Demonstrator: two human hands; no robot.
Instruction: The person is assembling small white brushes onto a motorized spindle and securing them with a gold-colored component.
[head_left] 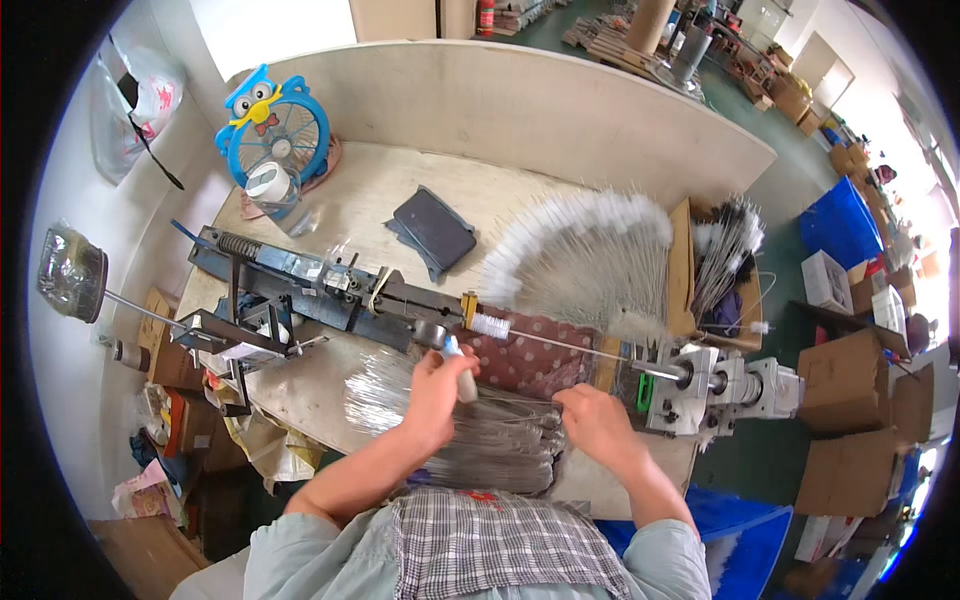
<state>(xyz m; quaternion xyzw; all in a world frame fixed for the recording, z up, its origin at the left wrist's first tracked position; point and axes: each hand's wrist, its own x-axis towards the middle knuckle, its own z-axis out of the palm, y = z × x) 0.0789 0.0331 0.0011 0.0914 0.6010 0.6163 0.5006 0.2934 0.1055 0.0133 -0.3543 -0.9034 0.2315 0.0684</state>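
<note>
My left hand [437, 395] is closed around a small white and light-blue object [466, 386], whose kind I cannot make out. It is just below a round metal cup [430, 334] on the machine. To the right, my right hand [597, 422] pinches what looks like a thin wire at the end of a wire bundle [490, 455], which lies between me and the machine. Beyond both hands, a white-bristled wire brush [490, 325] sits in line between the long metal machine [345, 285] and the chuck [682, 375] on the right.
Finished-looking white brushes [590, 245] lie fanned out at the back. A cardboard box [683, 270] of brushes stands beside them. A dark tray-like object [433, 228], a blue fan [280, 140] and a clear jar [275, 188] occupy the far left. A low partition [520, 105] edges the table.
</note>
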